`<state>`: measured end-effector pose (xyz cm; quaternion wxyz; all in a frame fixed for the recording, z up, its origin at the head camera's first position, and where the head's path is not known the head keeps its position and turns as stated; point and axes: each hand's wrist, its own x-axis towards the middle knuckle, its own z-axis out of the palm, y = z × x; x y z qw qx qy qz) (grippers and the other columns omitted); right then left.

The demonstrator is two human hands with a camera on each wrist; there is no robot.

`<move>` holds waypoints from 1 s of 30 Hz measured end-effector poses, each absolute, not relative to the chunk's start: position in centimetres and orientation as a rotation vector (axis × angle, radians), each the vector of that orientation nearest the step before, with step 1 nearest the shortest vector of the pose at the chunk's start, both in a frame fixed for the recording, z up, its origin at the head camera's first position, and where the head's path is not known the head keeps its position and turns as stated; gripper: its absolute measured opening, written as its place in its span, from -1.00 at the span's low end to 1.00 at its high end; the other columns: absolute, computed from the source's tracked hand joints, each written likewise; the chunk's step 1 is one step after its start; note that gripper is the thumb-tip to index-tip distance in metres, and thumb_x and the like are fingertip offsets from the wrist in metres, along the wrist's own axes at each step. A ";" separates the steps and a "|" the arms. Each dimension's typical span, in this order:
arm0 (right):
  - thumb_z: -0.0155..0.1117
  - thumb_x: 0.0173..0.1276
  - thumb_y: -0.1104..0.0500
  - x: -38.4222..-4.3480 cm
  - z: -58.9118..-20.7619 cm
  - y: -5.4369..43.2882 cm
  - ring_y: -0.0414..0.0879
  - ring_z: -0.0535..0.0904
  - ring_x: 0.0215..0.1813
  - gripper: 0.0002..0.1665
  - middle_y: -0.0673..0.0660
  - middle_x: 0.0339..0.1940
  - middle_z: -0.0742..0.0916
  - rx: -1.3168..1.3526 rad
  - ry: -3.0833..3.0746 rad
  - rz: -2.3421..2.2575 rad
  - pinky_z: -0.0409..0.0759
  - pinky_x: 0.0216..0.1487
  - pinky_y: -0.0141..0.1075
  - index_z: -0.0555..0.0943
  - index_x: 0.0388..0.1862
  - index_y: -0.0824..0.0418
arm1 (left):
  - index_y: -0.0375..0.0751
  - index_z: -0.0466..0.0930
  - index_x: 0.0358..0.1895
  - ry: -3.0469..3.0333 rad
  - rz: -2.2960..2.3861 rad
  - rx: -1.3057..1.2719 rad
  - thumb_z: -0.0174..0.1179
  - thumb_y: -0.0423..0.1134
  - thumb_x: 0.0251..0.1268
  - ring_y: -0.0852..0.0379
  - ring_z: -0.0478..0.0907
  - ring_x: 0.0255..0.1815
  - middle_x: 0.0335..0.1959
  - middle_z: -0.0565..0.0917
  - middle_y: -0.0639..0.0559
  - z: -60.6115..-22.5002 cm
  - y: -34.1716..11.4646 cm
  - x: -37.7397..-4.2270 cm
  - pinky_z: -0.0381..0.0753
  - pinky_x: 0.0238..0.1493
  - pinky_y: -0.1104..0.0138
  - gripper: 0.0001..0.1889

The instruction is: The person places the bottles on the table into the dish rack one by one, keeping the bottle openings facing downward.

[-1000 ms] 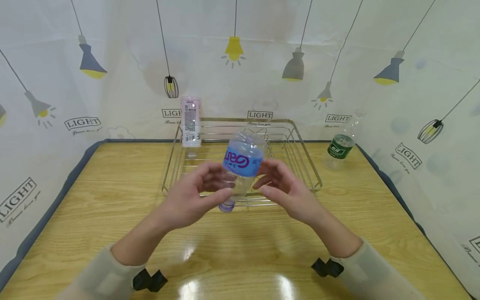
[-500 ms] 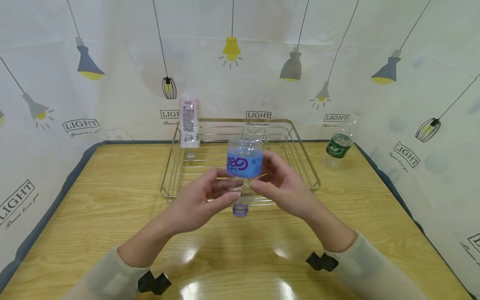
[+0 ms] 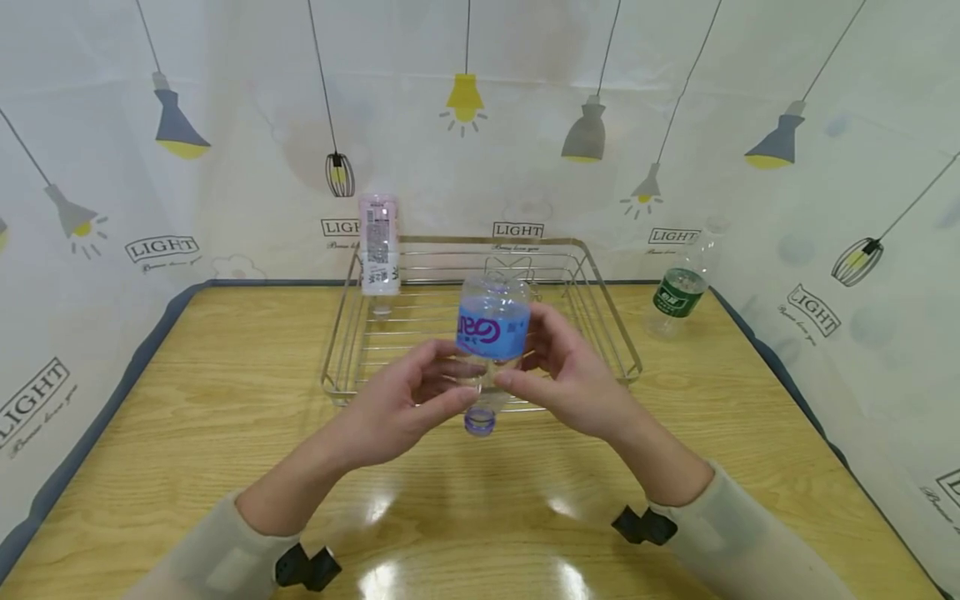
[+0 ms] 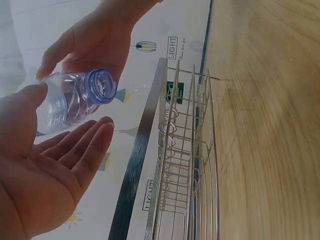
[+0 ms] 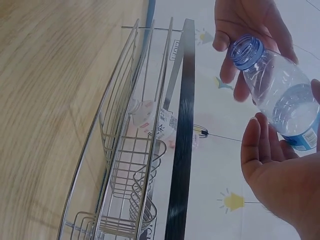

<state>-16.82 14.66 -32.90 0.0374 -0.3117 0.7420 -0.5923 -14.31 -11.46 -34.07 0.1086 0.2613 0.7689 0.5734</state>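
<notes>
A clear plastic bottle (image 3: 493, 329) with a blue label and pink lettering hangs mouth-down over the front of a wire rack. Its uncapped mouth (image 4: 103, 86) has a blue-purple ring. My right hand (image 3: 588, 387) holds it from the right, thumb in front and fingers behind. Around the bottle's left side is my left hand (image 3: 393, 408), its fingers loosely spread and its thumb near the neck. In the right wrist view, the left hand (image 5: 250, 30) lies behind the neck, palm showing.
The metal wire rack (image 3: 487, 240) sits on the wooden table (image 3: 225, 400). A pink-and-white bottle (image 3: 380, 246) stands upside down at its back left. To the right, near the wall, is a clear bottle with a green label (image 3: 678, 292). A patterned cloth backdrop surrounds the table.
The bottle has swung from tilted to nearly upright, its mouth moving right. My right thumb has come onto its front. Both hands have barely moved in the last half second.
</notes>
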 end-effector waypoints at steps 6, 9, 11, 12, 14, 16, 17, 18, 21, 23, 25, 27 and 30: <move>0.49 0.51 0.25 -16.9 -32.6 15.0 0.04 0.64 0.13 -0.18 0.23 0.27 0.64 -0.947 2.276 -1.836 0.70 0.20 -0.28 0.31 0.61 0.28 | -0.13 0.44 0.57 2.354 1.688 0.738 0.27 -0.14 0.69 -0.04 0.76 0.21 0.31 0.72 -0.14 -34.3 -12.8 -14.5 0.79 0.16 0.22 -0.48; 0.47 0.49 0.29 -16.9 -32.4 15.2 0.05 0.64 0.13 -0.18 0.23 0.28 0.64 -0.945 2.279 -1.833 0.70 0.20 -0.27 0.31 0.61 0.27 | -0.11 0.44 0.57 2.415 1.678 0.685 0.27 -0.15 0.69 0.00 0.78 0.17 0.27 0.74 -0.12 -34.2 -14.2 -14.5 0.79 0.10 0.25 -0.48; 0.46 0.49 0.30 -16.9 -32.3 15.3 0.05 0.64 0.13 -0.19 0.22 0.29 0.64 -0.949 2.278 -1.831 0.71 0.20 -0.26 0.31 0.61 0.27 | -0.12 0.45 0.57 2.469 1.668 0.646 0.28 -0.17 0.68 0.02 0.79 0.13 0.24 0.75 -0.11 -34.1 -15.2 -14.5 0.80 0.07 0.27 -0.48; 0.46 0.49 0.30 -17.0 -32.3 15.4 0.04 0.64 0.13 -0.19 0.22 0.29 0.64 -0.951 2.277 -1.831 0.71 0.20 -0.26 0.31 0.61 0.27 | -0.11 0.45 0.57 2.494 1.665 0.631 0.28 -0.17 0.68 0.00 0.80 0.11 0.22 0.76 -0.10 -34.1 -15.8 -14.5 0.80 0.04 0.26 -0.48; 0.45 0.49 0.30 -17.0 -32.3 15.5 0.04 0.64 0.12 -0.20 0.20 0.27 0.64 -0.955 2.278 -1.832 0.71 0.19 -0.26 0.31 0.60 0.28 | -0.08 0.46 0.57 2.558 1.646 0.598 0.29 -0.18 0.68 0.05 0.81 0.06 0.17 0.77 -0.08 -34.1 -17.1 -14.5 0.80 0.00 0.29 -0.48; 0.44 0.49 0.31 -17.1 -32.4 15.7 0.03 0.64 0.11 -0.21 0.17 0.24 0.64 -0.947 2.285 -1.832 0.70 0.18 -0.28 0.32 0.59 0.28 | -0.07 0.48 0.57 2.652 1.607 0.572 0.31 -0.18 0.67 0.11 0.80 -0.02 0.10 0.78 -0.06 -34.3 -18.6 -14.6 0.79 -0.07 0.32 -0.48; 0.43 0.49 0.32 -17.2 -32.4 15.8 0.03 0.64 0.11 -0.22 0.16 0.23 0.64 -0.941 2.288 -1.831 0.70 0.18 -0.28 0.32 0.59 0.28 | -0.06 0.49 0.57 2.692 1.586 0.561 0.31 -0.17 0.66 0.14 0.78 -0.06 0.06 0.78 -0.05 -34.4 -19.4 -14.6 0.77 -0.11 0.33 -0.48; 0.42 0.49 0.33 -17.3 -32.4 15.9 0.02 0.63 0.10 -0.22 0.15 0.21 0.64 -0.936 2.290 -1.833 0.70 0.18 -0.28 0.32 0.59 0.28 | -0.05 0.49 0.57 2.740 1.559 0.544 0.32 -0.16 0.66 0.16 0.76 -0.11 0.02 0.78 -0.03 -34.6 -20.1 -14.6 0.74 -0.15 0.35 -0.47; 0.40 0.49 0.35 -17.5 -32.3 16.1 0.02 0.63 0.11 -0.23 0.13 0.20 0.64 -0.910 2.297 -1.837 0.70 0.18 -0.29 0.32 0.58 0.27 | -0.06 0.52 0.56 2.858 1.474 0.489 0.35 -0.16 0.63 0.23 0.67 -0.23 -0.10 0.75 -0.01 -35.2 -22.3 -14.5 0.64 -0.28 0.39 -0.46; 0.39 0.48 0.36 -17.7 -32.3 16.1 0.01 0.64 0.11 -0.24 0.14 0.20 0.64 -0.898 2.304 -1.839 0.70 0.18 -0.30 0.32 0.58 0.27 | -0.11 0.53 0.56 2.887 1.436 0.459 0.37 -0.16 0.62 0.23 0.61 -0.30 -0.15 0.72 -0.01 -35.7 -23.4 -14.5 0.59 -0.33 0.38 -0.45; 0.39 0.47 0.37 -17.9 -32.2 16.1 0.01 0.64 0.11 -0.23 0.15 0.22 0.64 -0.883 2.307 -1.844 0.71 0.18 -0.30 0.32 0.59 0.27 | -0.15 0.53 0.56 2.896 1.398 0.431 0.37 -0.15 0.61 0.22 0.56 -0.34 -0.19 0.70 0.00 -36.2 -24.2 -14.4 0.55 -0.38 0.37 -0.44; 0.38 0.48 0.38 -18.2 -32.1 16.1 0.00 0.65 0.12 -0.23 0.15 0.23 0.64 -0.868 2.308 -1.851 0.71 0.19 -0.31 0.32 0.59 0.27 | -0.18 0.53 0.57 2.891 1.368 0.404 0.37 -0.12 0.62 0.20 0.51 -0.37 -0.21 0.68 0.00 -36.7 -24.8 -14.3 0.50 -0.41 0.36 -0.42; 0.38 0.48 0.39 -18.5 -32.0 16.1 0.01 0.65 0.14 -0.21 0.15 0.26 0.63 -0.843 2.300 -1.859 0.72 0.20 -0.31 0.31 0.61 0.24 | -0.17 0.54 0.58 2.887 1.346 0.394 0.36 -0.08 0.62 0.19 0.48 -0.42 -0.22 0.67 0.00 -37.1 -25.2 -14.3 0.48 -0.45 0.34 -0.42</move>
